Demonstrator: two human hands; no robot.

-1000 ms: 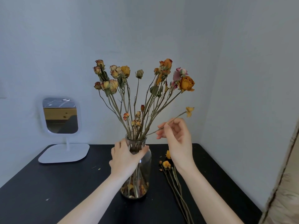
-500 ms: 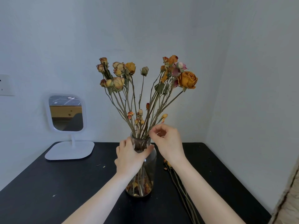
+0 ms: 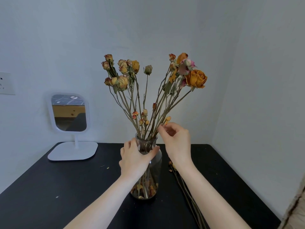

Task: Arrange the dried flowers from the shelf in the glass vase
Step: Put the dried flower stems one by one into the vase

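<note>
The short stem (image 3: pixel 165 123) with the small yellow bud, which a second ago was held out to the right, well clear of the bunch, has been swung in and lowered. Its bud now sits low on the right side of the bouquet, just above the mouth of the glass vase (image 3: pixel 157 166). The right hand (image 3: pixel 176 139) has come in with it and hovers just beside the rim, fingers curled and thumb and forefinger closed narrowly on the stem just under the bud. Whether the stem's foot already rests among the others inside the neck is hidden by the stalks. The left hand (image 3: pixel 137 156) has kept its place, wrapped round the vase's neck with the thumb across the front, steadying it on the black table (image 3: pixel 49 187). The dried flowers (image 3: pixel 196 79) already placed fan out above in two clusters, pale buds to the left and the big orange rose to the right, with petal crumbs (image 3: pixel 143 190) gathered at the bottom of the glass. One more stem thus looks as good as placed, and the sensible next step is to let it go gently, since these brittle heads shed at a touch. The task is not finished: loose stems (image 3: pixel 189 192) lie on the table just right of the vase, running toward the near edge. At the back left stands a white standing mirror (image 3: pixel 69 113), with a wall socket (image 3: pixel 6 83) at the far left edge.
</note>
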